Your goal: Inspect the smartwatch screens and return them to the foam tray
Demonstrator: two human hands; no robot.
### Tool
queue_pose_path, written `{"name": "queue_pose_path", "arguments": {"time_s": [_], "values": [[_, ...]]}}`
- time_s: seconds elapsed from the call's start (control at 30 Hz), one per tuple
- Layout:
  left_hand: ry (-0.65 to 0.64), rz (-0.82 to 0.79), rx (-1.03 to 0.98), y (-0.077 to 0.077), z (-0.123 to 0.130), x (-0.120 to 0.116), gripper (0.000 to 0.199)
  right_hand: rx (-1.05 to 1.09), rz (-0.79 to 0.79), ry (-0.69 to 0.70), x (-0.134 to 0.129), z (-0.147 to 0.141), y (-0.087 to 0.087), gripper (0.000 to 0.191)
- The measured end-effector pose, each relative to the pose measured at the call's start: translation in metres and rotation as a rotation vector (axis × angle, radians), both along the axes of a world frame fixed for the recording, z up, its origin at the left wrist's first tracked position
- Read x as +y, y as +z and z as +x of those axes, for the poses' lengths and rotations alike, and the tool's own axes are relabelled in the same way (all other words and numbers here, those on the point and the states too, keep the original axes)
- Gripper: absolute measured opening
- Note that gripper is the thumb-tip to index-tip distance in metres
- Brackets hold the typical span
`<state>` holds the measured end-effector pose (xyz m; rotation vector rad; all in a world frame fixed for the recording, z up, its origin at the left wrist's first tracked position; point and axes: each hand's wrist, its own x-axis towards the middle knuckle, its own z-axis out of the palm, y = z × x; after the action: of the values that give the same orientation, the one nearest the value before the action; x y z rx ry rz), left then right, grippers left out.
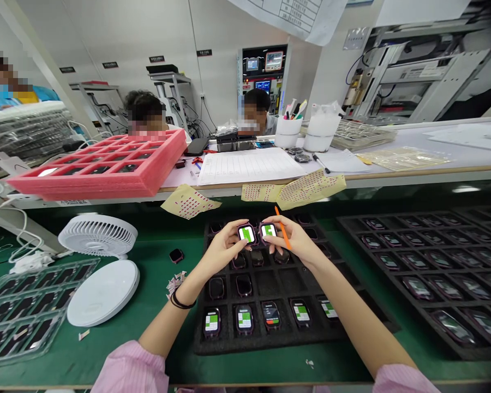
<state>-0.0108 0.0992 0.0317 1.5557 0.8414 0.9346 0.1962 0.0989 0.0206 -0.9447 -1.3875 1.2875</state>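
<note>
My left hand (228, 244) is closed on a smartwatch body (246, 234) whose lit screen shows white and green blocks. Close beside it, my right hand (291, 237) grips a second smartwatch body (267, 230) with a similar lit screen. An orange stick (283, 229) is also held in the right hand, pointing up and away. Below both hands lies a black foam tray (265, 345) of watch bodies. Its front row has several lit screens, one of them dark with an orange-red strip (271, 315). Some pockets behind are partly hidden by my hands and forearms.
A second black tray of watches (419, 256) lies right. At left stand a white fan (102, 295) and clear trays of dark parts (33, 305). One loose watch (175, 255) lies near scraps. The raised shelf holds a pink foam tray (147, 177), papers (249, 166) and cups. People sit beyond.
</note>
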Motion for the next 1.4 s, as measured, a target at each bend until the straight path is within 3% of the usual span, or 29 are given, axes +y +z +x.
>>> {"name": "queue_pose_path", "arguments": {"time_s": [0.17, 0.33, 0.53, 0.77, 0.97, 1.17, 1.4], "values": [[0.056, -0.007, 0.004, 0.004, 0.001, -0.001, 0.038, -0.004, -0.007, -0.103, 0.000, -0.001, 0.001, 0.036], [0.114, -0.019, 0.005, 0.005, 0.002, -0.002, 0.034, -0.008, 0.009, -0.095, -0.004, -0.001, 0.002, 0.031], [0.118, -0.027, 0.026, 0.001, 0.002, 0.002, 0.037, -0.040, 0.042, 0.004, -0.004, 0.001, 0.003, 0.032], [0.003, 0.039, 0.005, -0.004, 0.000, 0.004, 0.042, -0.064, 0.032, 0.138, -0.004, 0.003, 0.006, 0.039], [-0.013, 0.092, 0.083, -0.004, -0.003, 0.004, 0.049, -0.046, 0.030, 0.171, -0.002, 0.004, 0.001, 0.044], [-0.072, 0.022, 0.020, -0.005, -0.003, 0.006, 0.055, -0.031, 0.017, 0.038, -0.002, 0.000, 0.003, 0.038], [-0.067, 0.024, 0.005, -0.007, -0.001, 0.007, 0.049, -0.015, 0.010, -0.164, -0.002, -0.003, 0.001, 0.035]]}}
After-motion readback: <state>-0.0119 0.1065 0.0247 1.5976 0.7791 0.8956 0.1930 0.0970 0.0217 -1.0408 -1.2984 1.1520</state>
